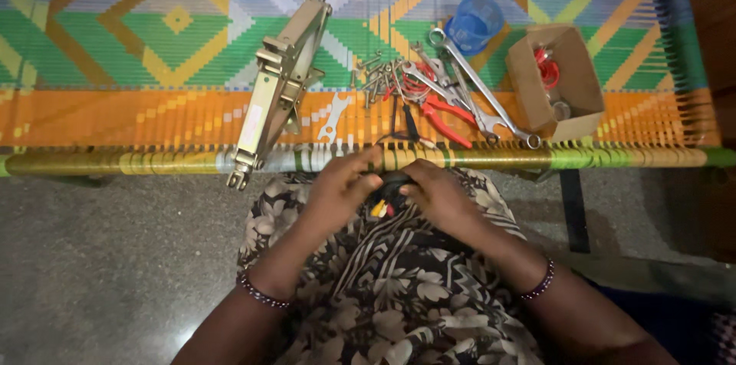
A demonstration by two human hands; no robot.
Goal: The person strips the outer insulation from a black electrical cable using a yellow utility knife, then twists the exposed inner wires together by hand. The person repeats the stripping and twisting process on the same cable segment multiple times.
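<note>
My left hand (pixel 343 187) and my right hand (pixel 435 193) meet over my lap, both closed around a small dark part (pixel 391 179) with yellow and red wire ends (pixel 379 208) showing between the fingers. Most of the part is hidden by my fingers. Just beyond my hands runs the woven cot's front rail (pixel 192 160).
On the colourful woven cot lie a metal scissor jack (pixel 280 85), a small flat spanner (pixel 333 117), a pile of bolts (pixel 376 72), red-handled pliers (pixel 445 116), long spanners (pixel 479 89), a blue cup (pixel 474 22) and an open cardboard box (pixel 553 81). Grey floor lies to the left.
</note>
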